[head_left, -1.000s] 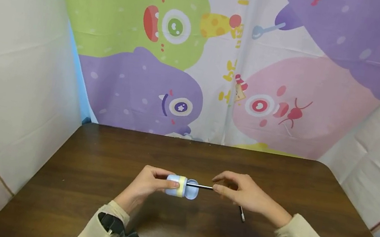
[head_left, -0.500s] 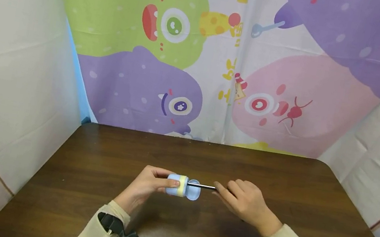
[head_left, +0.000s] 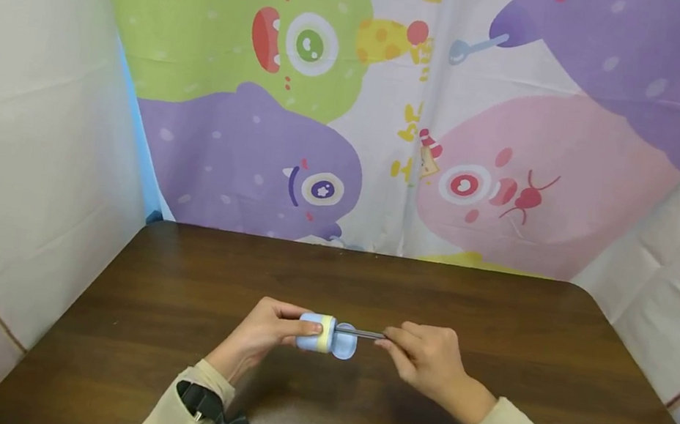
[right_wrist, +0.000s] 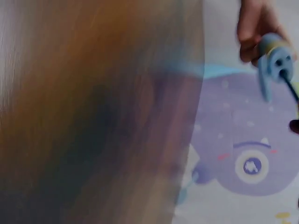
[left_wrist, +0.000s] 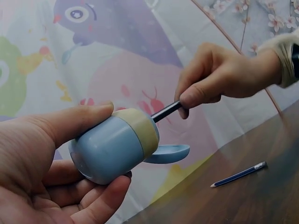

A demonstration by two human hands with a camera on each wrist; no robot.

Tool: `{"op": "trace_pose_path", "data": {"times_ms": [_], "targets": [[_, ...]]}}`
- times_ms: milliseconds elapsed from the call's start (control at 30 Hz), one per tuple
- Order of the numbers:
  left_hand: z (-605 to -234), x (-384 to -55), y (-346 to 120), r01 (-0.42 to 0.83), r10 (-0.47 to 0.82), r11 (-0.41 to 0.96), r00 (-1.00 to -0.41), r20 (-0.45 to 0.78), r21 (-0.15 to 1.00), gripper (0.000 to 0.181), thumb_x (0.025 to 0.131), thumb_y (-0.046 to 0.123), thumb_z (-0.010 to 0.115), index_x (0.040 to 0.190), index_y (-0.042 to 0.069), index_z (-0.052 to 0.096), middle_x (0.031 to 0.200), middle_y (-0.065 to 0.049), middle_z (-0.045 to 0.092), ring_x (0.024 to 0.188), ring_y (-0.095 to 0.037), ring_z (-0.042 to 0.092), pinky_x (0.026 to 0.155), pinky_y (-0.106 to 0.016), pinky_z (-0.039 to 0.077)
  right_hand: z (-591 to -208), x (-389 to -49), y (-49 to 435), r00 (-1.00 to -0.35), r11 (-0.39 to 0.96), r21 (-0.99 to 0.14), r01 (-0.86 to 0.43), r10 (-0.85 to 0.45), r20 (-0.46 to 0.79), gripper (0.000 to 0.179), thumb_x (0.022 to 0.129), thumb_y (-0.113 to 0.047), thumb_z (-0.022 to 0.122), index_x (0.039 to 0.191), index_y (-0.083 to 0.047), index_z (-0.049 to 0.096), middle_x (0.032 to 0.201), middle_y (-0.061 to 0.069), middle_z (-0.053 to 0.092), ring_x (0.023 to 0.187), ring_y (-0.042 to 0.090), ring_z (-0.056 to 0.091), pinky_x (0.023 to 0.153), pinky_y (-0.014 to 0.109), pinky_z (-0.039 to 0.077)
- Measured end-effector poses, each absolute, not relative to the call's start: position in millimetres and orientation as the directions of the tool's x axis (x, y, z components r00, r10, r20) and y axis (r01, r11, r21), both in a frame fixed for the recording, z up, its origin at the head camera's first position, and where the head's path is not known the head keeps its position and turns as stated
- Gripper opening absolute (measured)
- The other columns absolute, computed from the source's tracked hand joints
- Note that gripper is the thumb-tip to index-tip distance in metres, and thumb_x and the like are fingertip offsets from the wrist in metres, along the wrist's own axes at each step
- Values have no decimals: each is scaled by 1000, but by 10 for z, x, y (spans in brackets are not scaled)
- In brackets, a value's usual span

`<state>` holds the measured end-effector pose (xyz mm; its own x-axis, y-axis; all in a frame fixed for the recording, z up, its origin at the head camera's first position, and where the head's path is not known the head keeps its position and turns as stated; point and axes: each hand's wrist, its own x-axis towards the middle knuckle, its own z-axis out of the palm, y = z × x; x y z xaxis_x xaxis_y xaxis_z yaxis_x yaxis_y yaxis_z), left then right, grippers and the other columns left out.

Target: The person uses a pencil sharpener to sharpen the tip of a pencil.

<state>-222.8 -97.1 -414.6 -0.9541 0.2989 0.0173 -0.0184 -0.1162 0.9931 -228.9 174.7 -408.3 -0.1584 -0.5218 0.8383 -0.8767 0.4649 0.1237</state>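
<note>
My left hand (head_left: pixel 257 332) grips a light blue pencil sharpener (left_wrist: pixel 110 149) with a yellow band, held on its side above the table. Its round lid (left_wrist: pixel 169 154) hangs open on the hole side. A dark pencil (left_wrist: pixel 166 112) is in one of the holes, which show in the right wrist view on the sharpener's face (right_wrist: pixel 275 65). Thumb and fingers of my right hand (head_left: pixel 426 359) pinch the pencil's outer end. The pencil's tip is hidden inside the sharpener.
A second pencil (left_wrist: pixel 238 175), dark blue, lies on the brown wooden table (head_left: pixel 225 261); the right arm hides it in the head view. Behind the table's far edge hangs a cartoon-print curtain (head_left: pixel 380 211), with pale cloth (head_left: pixel 46 84) along the left.
The right hand's loosely spread fingers have turned over and closed on the pencil's end. Its wrist has shifted slightly left and now hides the second pencil. The left hand and sharpener have stayed nearly still.
</note>
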Motion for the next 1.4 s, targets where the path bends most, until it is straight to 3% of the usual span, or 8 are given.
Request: {"op": "trace_pose_path", "data": {"times_ms": [133, 233, 333, 433, 667, 1000, 1233, 1400], "targets": [[-4167, -2225, -974, -17, 291, -122, -957, 19, 992, 36, 83, -2, 71, 106, -27, 60, 80, -7, 69, 67, -12, 65, 59, -23, 57, -3979, -2201, 1734, -499, 525, -204, -826, -513, 699, 15, 87, -22, 76, 78, -11, 78, 69, -5, 71, 51, -2, 52, 44, 19, 43], [-4178, -2223, -967, -19, 284, -124, -959, 17, 992, 36, 83, -2, 71, 106, -27, 60, 81, -7, 70, 67, -12, 65, 59, -23, 57, -3863, -2168, 1733, -693, 576, -396, -715, -510, 509, 5, 83, -17, 79, 80, -12, 80, 73, -6, 73, 58, -4, 54, 52, 22, 47], [-4179, -2220, -955, -26, 283, -125, -959, 11, 992, 36, 83, -2, 71, 106, -27, 60, 81, -7, 70, 67, -12, 65, 59, -23, 56, -3740, -2185, 1739, -807, 592, -559, -581, -512, 296, 10, 87, -16, 75, 80, -12, 79, 74, -5, 72, 60, 1, 52, 55, 24, 46], [-4176, -2223, -943, -34, 287, -131, -958, 5, 991, 37, 83, -2, 71, 107, -27, 60, 81, -7, 70, 67, -12, 65, 59, -23, 57, -3630, -2243, 1743, -858, 578, -691, -434, -499, 122, 15, 88, -16, 72, 77, -7, 78, 75, -2, 70, 64, 7, 50, 58, 25, 43], [-4180, -2237, -942, -27, 288, -134, -958, 13, 991, 36, 82, -4, 70, 107, -28, 59, 80, -7, 69, 66, -12, 65, 58, -23, 56, -3536, -2353, 1761, -852, 475, -878, -59, -483, -204, 26, 90, -14, 69, 79, 9, 71, 52, -4, 43, 43, 6, 24, 39, 18, 20], [-4173, -2223, -945, -19, 310, -90, -951, 10, 996, 35, 81, -3, 74, 105, -25, 63, 80, -7, 69, 65, -12, 64, 57, -24, 57, -3598, -2403, 1836, -683, 445, -842, 305, -514, -519, 27, 96, -25, 61, 82, -2, 66, 47, -8, 27, 41, 4, 16, 39, 19, 13], [-4161, -2207, -922, -5, 322, -60, -947, 15, 998, 36, 80, -2, 75, 105, -24, 63, 82, -9, 69, 66, -13, 62, 57, -25, 56, -3617, -2465, 1889, -532, 473, -785, 400, -578, -619, 27, 101, -26, 48, 84, -7, 57, 46, -10, 25, 40, 2, 13, 38, 18, 10], [-4183, -2220, -926, -14, 325, -82, -946, 13, 997, 36, 80, -2, 74, 106, -25, 62, 81, -8, 69, 65, -13, 63, 57, -25, 56, -3593, -2453, 1908, -557, 474, -820, 321, -606, -568, 31, 103, -28, 49, 91, -3, 63, 48, -9, 26, 41, 3, 15, 39, 19, 13]]}}
